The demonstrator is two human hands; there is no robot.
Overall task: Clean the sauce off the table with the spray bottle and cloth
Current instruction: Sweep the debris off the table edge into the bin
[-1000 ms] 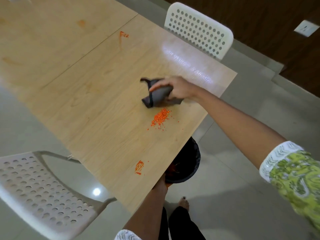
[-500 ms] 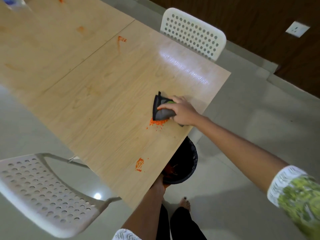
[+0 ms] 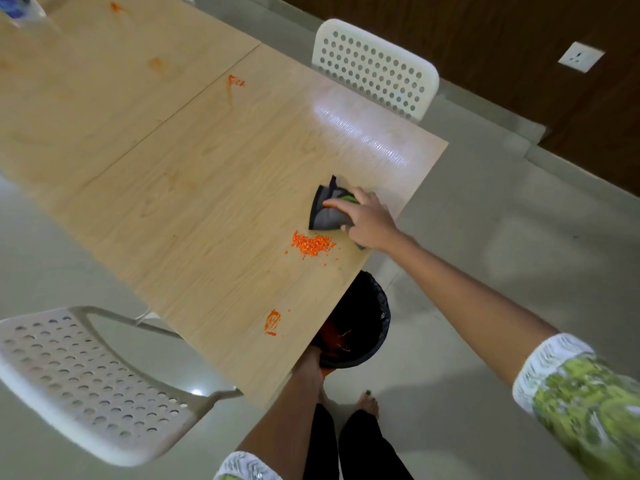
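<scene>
My right hand [image 3: 367, 223] grips a folded grey cloth [image 3: 325, 216] on the wooden table [image 3: 194, 209], close to its right edge. Just in front of the cloth lies a small heap of orange crumbs [image 3: 311, 244]. An orange sauce smear [image 3: 272, 322] sits near the table's front corner, and another sauce mark [image 3: 235, 81] lies further back. My left hand [image 3: 306, 367] holds the rim of a black bin [image 3: 374, 317] below the table edge; its fingers are mostly hidden. The spray bottle [image 3: 20, 10] is only partly in view at the far left corner.
A white perforated chair [image 3: 374, 71] stands at the table's far side and another white chair [image 3: 86, 375] at the near left. Fainter orange stains [image 3: 156, 64] mark the back panel. My feet [image 3: 367, 407] stand on the grey tiled floor beside the bin.
My right hand brought the cloth down onto the orange crumbs, then drew it back a little, so the heap now lies bare just in front of it. The left hand stayed on the bin.
</scene>
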